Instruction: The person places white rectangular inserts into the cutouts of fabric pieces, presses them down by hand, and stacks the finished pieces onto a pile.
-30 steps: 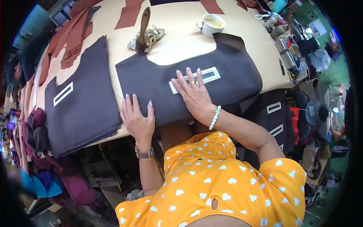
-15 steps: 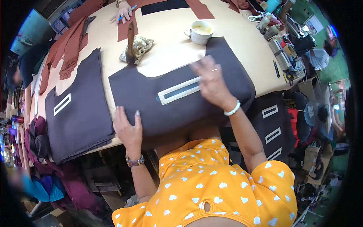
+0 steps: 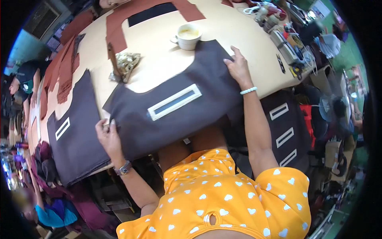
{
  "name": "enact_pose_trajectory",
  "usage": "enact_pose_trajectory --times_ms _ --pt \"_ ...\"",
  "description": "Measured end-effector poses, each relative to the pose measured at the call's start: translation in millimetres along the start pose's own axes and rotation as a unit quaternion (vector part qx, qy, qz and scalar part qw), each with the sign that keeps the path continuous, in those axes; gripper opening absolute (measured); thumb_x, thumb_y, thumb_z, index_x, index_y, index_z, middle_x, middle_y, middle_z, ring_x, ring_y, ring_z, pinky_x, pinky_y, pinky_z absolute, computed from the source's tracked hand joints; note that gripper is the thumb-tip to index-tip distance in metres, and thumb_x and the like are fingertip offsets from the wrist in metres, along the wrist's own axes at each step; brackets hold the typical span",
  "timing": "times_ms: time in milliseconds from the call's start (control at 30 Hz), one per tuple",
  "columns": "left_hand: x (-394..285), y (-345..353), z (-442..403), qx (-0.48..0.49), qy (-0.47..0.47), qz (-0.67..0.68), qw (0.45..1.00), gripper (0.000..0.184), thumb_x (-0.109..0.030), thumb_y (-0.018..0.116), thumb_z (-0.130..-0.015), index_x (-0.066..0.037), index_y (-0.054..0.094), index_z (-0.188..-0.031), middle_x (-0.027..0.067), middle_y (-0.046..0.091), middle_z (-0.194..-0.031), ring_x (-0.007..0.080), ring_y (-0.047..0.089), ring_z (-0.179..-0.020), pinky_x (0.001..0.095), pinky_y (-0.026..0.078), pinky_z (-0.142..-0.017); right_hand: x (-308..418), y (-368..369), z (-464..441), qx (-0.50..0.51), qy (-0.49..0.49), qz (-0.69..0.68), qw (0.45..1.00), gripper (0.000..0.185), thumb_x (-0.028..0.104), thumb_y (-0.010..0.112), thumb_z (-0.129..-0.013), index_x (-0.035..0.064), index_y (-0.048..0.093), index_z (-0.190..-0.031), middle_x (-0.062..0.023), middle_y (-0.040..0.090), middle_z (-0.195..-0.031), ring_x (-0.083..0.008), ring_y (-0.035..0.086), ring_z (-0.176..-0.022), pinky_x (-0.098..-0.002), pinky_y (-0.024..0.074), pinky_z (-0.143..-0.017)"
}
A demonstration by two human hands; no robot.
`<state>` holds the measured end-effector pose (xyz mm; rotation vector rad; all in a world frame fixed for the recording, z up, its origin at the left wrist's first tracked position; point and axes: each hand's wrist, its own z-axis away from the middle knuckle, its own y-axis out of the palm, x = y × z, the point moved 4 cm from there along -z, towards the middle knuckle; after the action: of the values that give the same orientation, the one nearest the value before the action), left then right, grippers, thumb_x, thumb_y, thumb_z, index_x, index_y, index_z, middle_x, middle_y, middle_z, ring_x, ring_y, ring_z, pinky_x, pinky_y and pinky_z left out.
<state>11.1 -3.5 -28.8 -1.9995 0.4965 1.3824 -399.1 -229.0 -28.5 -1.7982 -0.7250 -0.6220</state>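
Note:
A dark brown fabric panel (image 3: 171,123) with a curved cutout lies across the near table edge, its front hanging over my lap. A pale rectangular frame (image 3: 175,102) with a bluish strip inside sits on it. My left hand (image 3: 108,137) is closed on the panel's left edge, where the cloth is lifted and bent. My right hand (image 3: 239,69) grips its right edge, thumb over the cloth and forefinger stretched past the edge. To the left lies a stack of similar dark panels (image 3: 77,135), the top one bearing a smaller pale frame (image 3: 63,128).
Beyond the panel stand a white cup (image 3: 188,42) and a crumpled patterned bundle (image 3: 128,65) beside an upright brown handle (image 3: 112,55). Rust-coloured cloth pieces (image 3: 115,34) lie farther back. Black snips (image 3: 281,63) and cables are at right. Framed dark cloth (image 3: 278,127) hangs below; people are at left.
My right hand has moved from the pale frame to the panel's right edge. My left hand has shifted left and grasped the left edge, bending it up. The view has turned slightly.

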Motion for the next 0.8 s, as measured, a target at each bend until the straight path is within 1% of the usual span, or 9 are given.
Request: enact_pose_trajectory --times_ms 67,167,267,367,433,533,667,700,800 --pt "-3.1 -9.6 -4.4 0.025 -0.012 0.057 0.998 0.047 0.002 0.058 -0.083 -0.001 0.041 -0.128 0.0106 0.052 -0.111 0.0141 0.053 -0.088 0.0246 0.043 -0.081 14.5 -11.1 8.0 -0.022 -0.001 -0.011 1.000 0.059 0.007 0.062 -0.075 0.0022 0.039 -0.129 -0.0298 0.060 -0.095 -0.0425 0.059 -0.092 -0.0448 0.0466 -0.084" --pt "-54.6 -7.3 11.6 0.115 -0.058 0.251 0.959 0.065 0.009 0.052 -0.081 -0.008 0.029 -0.139 0.0173 0.049 -0.116 0.0192 0.055 -0.097 0.0285 0.047 -0.085 20.8 -39.7 26.5 -0.082 -0.015 -0.041 0.996 0.057 0.003 0.060 -0.078 0.0042 0.040 -0.132 -0.0266 0.062 -0.096 -0.0363 0.061 -0.092 -0.0373 0.0471 -0.082" --pt "-74.5 -1.8 29.4 0.197 -0.103 0.348 0.911 0.062 0.008 0.050 -0.076 0.000 0.033 -0.136 0.0203 0.048 -0.125 0.0235 0.055 -0.105 0.0311 0.046 -0.091 6.5 -88.1 51.1 -0.095 0.005 -0.048 0.994 0.059 0.002 0.059 -0.080 0.0048 0.037 -0.134 -0.0256 0.062 -0.100 -0.0320 0.061 -0.100 -0.0323 0.0458 -0.086" --pt "-62.6 10.5 47.2 0.284 -0.155 0.276 0.905 0.058 0.006 0.053 -0.072 0.006 0.041 -0.129 0.0217 0.050 -0.125 0.0245 0.054 -0.109 0.0325 0.043 -0.094 -52.9 -141.2 87.0 -0.122 0.011 -0.035 0.992 0.061 0.002 0.059 -0.082 0.0022 0.033 -0.137 -0.0178 0.050 -0.128 -0.0226 0.060 -0.101 -0.0292 0.0448 -0.087" --pt "-73.4 47.4 79.3 0.384 -0.110 0.238 0.885 0.055 0.002 0.057 -0.072 0.006 0.046 -0.126 0.0188 0.055 -0.120 0.0228 0.057 -0.102 0.0326 0.042 -0.093 -96.8 -187.0 126.8 -0.154 0.109 -0.066 0.980 0.060 0.005 0.063 -0.077 0.0020 0.039 -0.133 -0.0167 0.048 -0.131 -0.0266 0.058 -0.107 -0.0311 0.0442 -0.088" --pt "-114.1 115.9 140.4 0.607 -0.122 0.138 0.773 0.042 0.006 0.058 -0.072 0.005 0.057 -0.115 0.0201 0.054 -0.123 0.0224 0.052 -0.113 0.0313 0.038 -0.097 -152.1 -268.5 202.1 -0.141 0.148 0.090 0.975 0.065 -0.003 0.057 -0.078 0.0039 0.032 -0.138 -0.0097 0.048 -0.132 -0.0163 0.056 -0.103 -0.0245 0.0419 -0.087" --pt "-129.0 189.1 231.8 0.757 0.130 0.082 0.635 0.041 0.007 0.053 -0.078 -0.002 0.056 -0.118 0.0204 0.044 -0.133 0.0275 0.060 -0.104 0.0294 0.046 -0.083 -200.3 -370.2 314.4 -0.140 0.376 0.189 0.896 0.066 -0.004 0.060 -0.076 0.0087 0.036 -0.137 -0.0185 0.054 -0.122 -0.0247 0.055 -0.110 -0.0300 0.0438 -0.087" --pt "-137.8 197.3 251.0 0.777 0.129 0.084 0.611 0.041 0.008 0.053 -0.077 0.000 0.056 -0.117 0.0212 0.046 -0.130 0.0298 0.056 -0.109 0.0312 0.045 -0.086 -229.3 -398.3 348.2 -0.145 0.322 0.245 0.903 0.059 0.008 0.061 -0.078 0.0153 0.042 -0.133 -0.0202 0.062 -0.106 -0.0337 0.059 -0.099 -0.0392 0.0454 -0.084" --pt "-147.6 212.8 301.0 0.792 0.179 0.158 0.562 0.044 0.009 0.053 -0.076 0.001 0.053 -0.119 0.0211 0.046 -0.130 0.0362 0.056 -0.104 0.0332 0.048 -0.081 -229.6 -445.3 372.3 -0.140 0.395 0.375 0.827 0.057 0.009 0.060 -0.079 0.0160 0.043 -0.133 -0.0204 0.062 -0.106 -0.0342 0.059 -0.099 -0.0402 0.0455 -0.083"
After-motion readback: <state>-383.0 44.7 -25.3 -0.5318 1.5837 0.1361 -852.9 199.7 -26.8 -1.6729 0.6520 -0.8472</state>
